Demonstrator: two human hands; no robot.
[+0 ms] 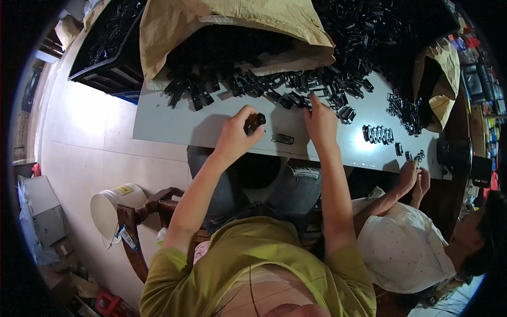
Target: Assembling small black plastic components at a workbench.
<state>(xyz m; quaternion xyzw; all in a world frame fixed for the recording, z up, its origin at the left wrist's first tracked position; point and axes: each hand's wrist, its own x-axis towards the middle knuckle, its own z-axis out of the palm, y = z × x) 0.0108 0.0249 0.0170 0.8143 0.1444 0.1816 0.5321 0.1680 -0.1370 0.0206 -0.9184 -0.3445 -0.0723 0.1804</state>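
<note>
My left hand (238,136) is closed around a small black part (257,122), whose dark end shows between the thumb and fingers. It is held above the near edge of the grey table. My right hand (321,124) reaches to the near edge of a pile of black clip-like parts (253,83). Its forefinger and thumb are apart and touch the pile; whether a part is between them is hard to make out. On the table between my hands lies a single oblong black part (283,139).
A large brown paper bag (253,13) opens over the pile. To the right stand a row of black parts (377,134) and a smaller paper bag (443,87). A co-worker's hands (413,174) handle small parts there. A black crate (113,74) and white bucket (113,203) are left.
</note>
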